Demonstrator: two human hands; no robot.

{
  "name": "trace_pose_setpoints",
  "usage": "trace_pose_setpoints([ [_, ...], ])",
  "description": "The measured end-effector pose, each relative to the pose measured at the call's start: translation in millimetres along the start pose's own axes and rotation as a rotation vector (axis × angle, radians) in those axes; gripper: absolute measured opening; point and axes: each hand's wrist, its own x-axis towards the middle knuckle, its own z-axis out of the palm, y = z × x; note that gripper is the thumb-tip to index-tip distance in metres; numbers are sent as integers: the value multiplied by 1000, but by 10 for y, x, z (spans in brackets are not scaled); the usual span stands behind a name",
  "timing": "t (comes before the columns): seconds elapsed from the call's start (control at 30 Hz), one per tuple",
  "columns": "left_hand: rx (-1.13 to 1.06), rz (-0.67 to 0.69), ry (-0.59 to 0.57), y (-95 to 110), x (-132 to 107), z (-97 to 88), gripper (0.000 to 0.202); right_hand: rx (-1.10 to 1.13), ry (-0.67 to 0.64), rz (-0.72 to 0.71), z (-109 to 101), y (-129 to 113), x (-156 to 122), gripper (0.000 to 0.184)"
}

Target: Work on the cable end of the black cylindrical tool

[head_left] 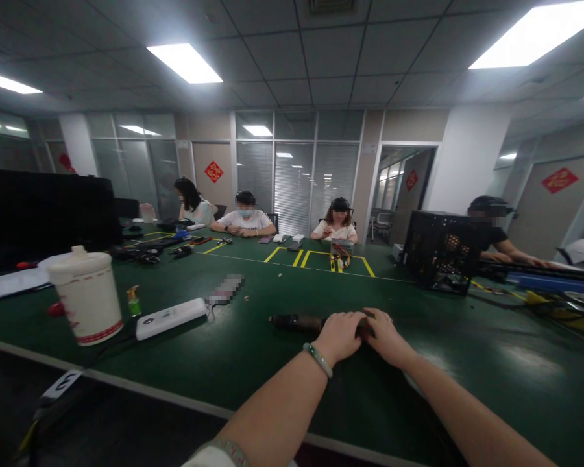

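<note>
A dark, slim electric screwdriver (298,322) lies along the green table in front of me, its narrow tip to the left. My left hand (339,334), with a green bangle at the wrist, is closed over the right end of its body. Beside it, my right hand (383,334) has its fingers bent in at the same end, where the two hands meet. Whatever the right fingertips grip is mostly hidden, a dark part between the hands. A dark cord or edge runs toward me beneath the right forearm.
To the left stand a lidded white cup (88,298), a small green bottle (133,301) and a white power bank (171,319). A black computer case (438,251) is at the right. Several people sit around the table; a metal box with wires (342,250) lies across from me.
</note>
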Motion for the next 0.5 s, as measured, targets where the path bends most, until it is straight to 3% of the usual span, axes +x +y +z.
trace_pose_setpoints([
  [0.17,-11,84,69,9,-17,-59,57,280,-162,-43,-26,43,46,33],
  [0.37,-75,174,187,17,-44,-209,50,220,-169,-56,-122,161,-4,16],
  [0.5,-107,147,242,5,-58,-249,48,167,-121,59,-411,398,-164,11],
])
